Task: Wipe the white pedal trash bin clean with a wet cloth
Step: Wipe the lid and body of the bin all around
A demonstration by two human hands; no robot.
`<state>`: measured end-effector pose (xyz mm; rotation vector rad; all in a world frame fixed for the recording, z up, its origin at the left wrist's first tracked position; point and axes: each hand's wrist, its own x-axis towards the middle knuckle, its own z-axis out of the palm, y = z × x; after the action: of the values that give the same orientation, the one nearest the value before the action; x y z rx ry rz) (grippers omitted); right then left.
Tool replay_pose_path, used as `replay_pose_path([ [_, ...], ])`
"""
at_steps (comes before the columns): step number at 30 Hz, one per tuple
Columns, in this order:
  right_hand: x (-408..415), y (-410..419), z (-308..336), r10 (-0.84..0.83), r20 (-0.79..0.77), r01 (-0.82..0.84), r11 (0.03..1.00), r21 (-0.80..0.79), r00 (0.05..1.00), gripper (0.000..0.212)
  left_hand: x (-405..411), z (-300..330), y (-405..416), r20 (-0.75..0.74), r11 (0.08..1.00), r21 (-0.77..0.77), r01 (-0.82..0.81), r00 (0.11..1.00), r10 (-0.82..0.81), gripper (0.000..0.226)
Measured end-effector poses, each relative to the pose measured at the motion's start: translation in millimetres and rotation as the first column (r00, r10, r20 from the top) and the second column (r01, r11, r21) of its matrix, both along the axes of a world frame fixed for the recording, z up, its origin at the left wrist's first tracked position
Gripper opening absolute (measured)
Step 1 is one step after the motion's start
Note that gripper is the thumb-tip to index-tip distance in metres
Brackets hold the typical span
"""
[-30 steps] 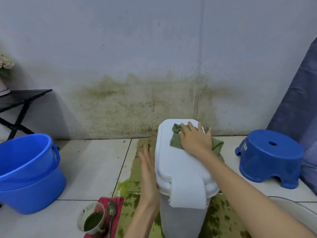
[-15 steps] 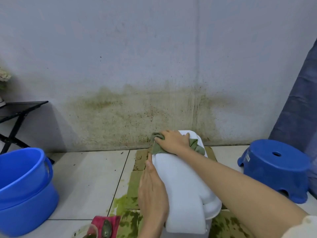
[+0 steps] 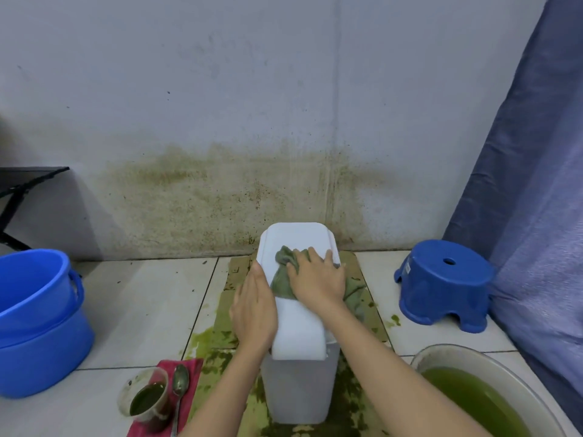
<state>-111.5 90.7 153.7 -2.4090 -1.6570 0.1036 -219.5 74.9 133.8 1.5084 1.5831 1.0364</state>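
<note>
The white pedal trash bin (image 3: 298, 386) stands on stained cardboard in the middle of the floor, its lid (image 3: 298, 236) closed. A crumpled green cloth (image 3: 282, 279) lies across the lid, one end hanging off the right side. My right hand (image 3: 318, 279) presses flat on the cloth, fingers straight and pointing toward the wall. My left hand (image 3: 254, 307) rests flat against the left edge of the lid, fingers straight.
Stacked blue buckets (image 3: 34, 323) stand at the left, a blue stool (image 3: 444, 283) at the right. A basin of green water (image 3: 479, 402) sits near right. A cup of green liquid (image 3: 146, 398) and a spoon (image 3: 179, 389) rest on a red cloth. Green spills cover the cardboard (image 3: 217, 339).
My right hand slid the cloth from the lid's far left corner back toward the middle and right. My left hand stayed against the lid's left side.
</note>
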Motion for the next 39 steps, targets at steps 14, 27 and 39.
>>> replay_pose_path([
  [14,5,-98,12,0.263,-0.695,-0.145,0.963,0.225,0.669,0.054,-20,29,-48,-0.76,0.866,0.247,0.435,0.641,-0.105,0.036],
  [27,32,-138,33,0.251,-0.919,0.366,0.921,0.131,-0.303,0.036,-12,44,-55,-0.589,0.895,0.152,0.42,0.765,-0.26,0.072],
  [39,91,-192,68,0.395,-0.918,0.463,0.819,0.339,-0.027,0.034,30,114,-77,0.003,0.731,0.006,0.683,0.731,-0.683,0.028],
])
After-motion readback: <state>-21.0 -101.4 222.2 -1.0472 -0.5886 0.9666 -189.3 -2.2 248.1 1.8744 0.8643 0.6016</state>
